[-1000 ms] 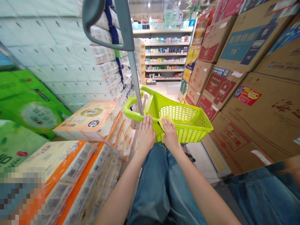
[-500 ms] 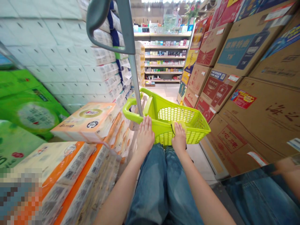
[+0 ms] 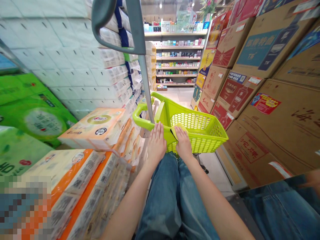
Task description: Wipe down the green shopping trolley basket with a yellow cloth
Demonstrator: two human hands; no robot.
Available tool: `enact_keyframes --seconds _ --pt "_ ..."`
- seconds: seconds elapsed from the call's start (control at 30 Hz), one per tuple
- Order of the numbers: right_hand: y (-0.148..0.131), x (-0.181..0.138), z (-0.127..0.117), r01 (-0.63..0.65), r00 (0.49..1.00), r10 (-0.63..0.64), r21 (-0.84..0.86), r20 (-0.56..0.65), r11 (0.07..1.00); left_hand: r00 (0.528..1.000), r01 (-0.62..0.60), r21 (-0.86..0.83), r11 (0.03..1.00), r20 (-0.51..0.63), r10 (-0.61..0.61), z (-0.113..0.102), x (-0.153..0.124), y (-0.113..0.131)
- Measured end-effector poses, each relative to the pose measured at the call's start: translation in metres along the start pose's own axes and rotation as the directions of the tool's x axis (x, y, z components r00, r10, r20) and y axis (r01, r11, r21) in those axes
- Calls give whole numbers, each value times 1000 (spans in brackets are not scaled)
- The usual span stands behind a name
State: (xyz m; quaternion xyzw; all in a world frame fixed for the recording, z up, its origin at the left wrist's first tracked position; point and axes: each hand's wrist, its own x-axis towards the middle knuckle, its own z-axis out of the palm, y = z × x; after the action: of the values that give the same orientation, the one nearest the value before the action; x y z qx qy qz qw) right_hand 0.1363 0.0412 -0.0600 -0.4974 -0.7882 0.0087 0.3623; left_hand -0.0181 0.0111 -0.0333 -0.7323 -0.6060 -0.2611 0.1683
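Note:
A lime-green shopping basket (image 3: 207, 138) with perforated walls stands in front of my knees, and a metal pole with a grey handle (image 3: 136, 30) rises at its left end. My left hand (image 3: 157, 141) lies on the near side by the rim, fingers stretched out and close together. My right hand (image 3: 183, 143) presses a yellow cloth (image 3: 175, 130) against the near rim, just right of my left hand. A thin black strip shows along the cloth's left edge. My palm and fingers cover most of the cloth.
Packs of tissue (image 3: 96, 128) are stacked to the left, with white packs (image 3: 62, 60) behind. Cardboard cartons (image 3: 282, 126) form a wall on the right. Shelves of small goods (image 3: 177, 60) stand across the far end. A mirror-like surface (image 3: 282, 206) is at lower right.
My right hand has slid left along the basket's rim with the yellow cloth, closer to my left hand. My left hand stays in about the same place on the basket.

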Motion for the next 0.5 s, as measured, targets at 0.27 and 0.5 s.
enact_keyframes --seconds 0.27,0.5 --pt "61 -38 -21 -102 994 91 -175 -67 979 1000 -5 -6 1000 -6 5 0 -1 0" --pt "46 -25 -10 -246 959 231 -80 -164 966 1000 12 -11 1000 -19 -12 4 0 0"
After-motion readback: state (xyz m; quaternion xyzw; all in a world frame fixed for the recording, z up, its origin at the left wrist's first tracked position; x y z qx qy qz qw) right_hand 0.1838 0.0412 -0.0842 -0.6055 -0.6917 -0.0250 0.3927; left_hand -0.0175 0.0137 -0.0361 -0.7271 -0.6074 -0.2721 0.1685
